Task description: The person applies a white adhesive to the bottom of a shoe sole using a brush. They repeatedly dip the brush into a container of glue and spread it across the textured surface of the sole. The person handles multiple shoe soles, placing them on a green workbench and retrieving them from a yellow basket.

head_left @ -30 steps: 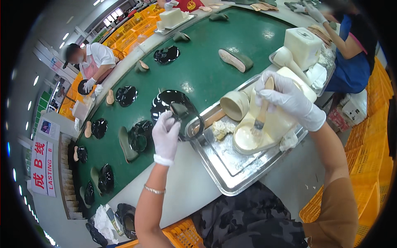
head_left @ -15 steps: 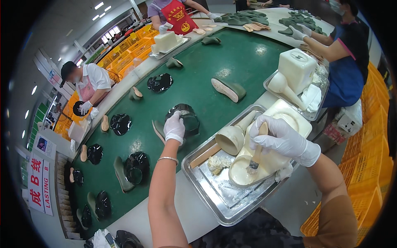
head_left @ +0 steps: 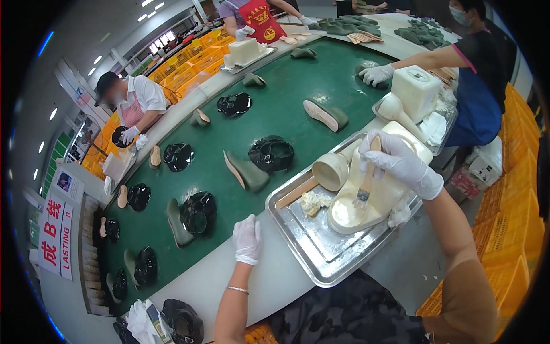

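Observation:
My right hand [head_left: 401,163] grips a wooden-handled brush [head_left: 366,180], its bristles down in the round mouth of a cream glue container [head_left: 366,215]. White paste fills that mouth. The container lies in a metal tray [head_left: 301,252], next to a cream plastic cup [head_left: 330,172] and a lump of dried paste [head_left: 314,203]. My left hand [head_left: 247,239], gloved in white, is closed on the pale table rim [head_left: 275,243] left of the tray, with nothing visible in it. Beyond it, a green shoe last [head_left: 246,171] with a tan insole lies beside a glossy black shoe upper [head_left: 271,153] on the green belt.
More lasts and black uppers [head_left: 199,212] lie along the green belt [head_left: 286,80]. A second tray with a white jug [head_left: 416,92] stands at right. A co-worker's gloved hand [head_left: 376,75] touches a last there. Yellow crates [head_left: 504,229] stack at right; other people work across the belt.
My left hand has left the black upper and drawn back to the table rim. The brush stays in the container, its handle more upright. The right-hand co-worker now reaches to a last on the belt.

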`<state>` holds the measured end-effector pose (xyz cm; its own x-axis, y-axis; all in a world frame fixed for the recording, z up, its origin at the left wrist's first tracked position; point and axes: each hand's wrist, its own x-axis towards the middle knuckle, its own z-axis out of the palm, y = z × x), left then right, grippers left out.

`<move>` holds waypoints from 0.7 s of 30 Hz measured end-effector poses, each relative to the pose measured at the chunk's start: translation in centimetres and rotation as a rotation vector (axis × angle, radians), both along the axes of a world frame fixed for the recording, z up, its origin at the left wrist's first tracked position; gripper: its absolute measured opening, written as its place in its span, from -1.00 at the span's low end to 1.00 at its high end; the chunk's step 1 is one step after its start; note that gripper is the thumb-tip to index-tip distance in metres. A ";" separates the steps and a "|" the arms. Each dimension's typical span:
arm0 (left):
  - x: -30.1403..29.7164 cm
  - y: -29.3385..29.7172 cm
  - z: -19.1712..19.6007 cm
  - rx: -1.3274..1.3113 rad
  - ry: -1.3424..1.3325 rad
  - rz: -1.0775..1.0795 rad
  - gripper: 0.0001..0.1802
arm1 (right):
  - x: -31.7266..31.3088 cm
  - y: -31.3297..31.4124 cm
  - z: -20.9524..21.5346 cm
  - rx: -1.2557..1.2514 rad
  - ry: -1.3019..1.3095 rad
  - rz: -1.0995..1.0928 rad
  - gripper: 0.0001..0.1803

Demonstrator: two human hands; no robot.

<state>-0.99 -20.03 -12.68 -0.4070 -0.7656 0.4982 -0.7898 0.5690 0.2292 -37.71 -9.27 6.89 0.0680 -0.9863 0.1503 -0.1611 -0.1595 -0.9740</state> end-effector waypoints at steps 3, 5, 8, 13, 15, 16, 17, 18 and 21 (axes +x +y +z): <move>0.0 0.8 1.1 0.049 0.036 0.033 -0.71 | 0.7 -0.1 0.7 -0.023 0.115 -0.018 -0.87; -0.3 1.4 1.6 0.103 0.016 0.081 -0.68 | 1.0 -0.2 0.6 -0.070 0.128 -0.004 -0.83; -0.6 1.3 1.3 0.087 -0.008 0.095 -0.67 | 0.4 -0.5 0.0 -0.086 0.099 0.037 -0.77; -0.4 1.3 1.2 0.060 -0.026 0.113 -0.65 | 0.7 -0.6 -0.1 -0.070 0.161 -0.046 -0.76; -0.3 1.5 1.2 0.070 -0.025 0.116 -0.64 | 1.0 -0.5 0.0 -0.084 0.177 -0.081 -0.75; -0.3 1.5 1.2 0.075 -0.024 0.114 -0.64 | 1.1 -0.4 0.1 -0.093 0.181 -0.097 -0.74; -0.4 1.4 1.2 0.068 -0.019 0.108 -0.64 | 1.2 -0.3 0.2 -0.102 0.185 -0.112 -0.74; -0.3 1.4 1.0 0.061 -0.021 0.107 -0.65 | 1.3 -0.2 0.1 -0.108 0.181 -0.119 -0.74; -0.3 1.4 0.9 0.061 -0.026 0.106 -0.64 | 1.4 -0.1 0.1 -0.108 0.180 -0.136 -0.74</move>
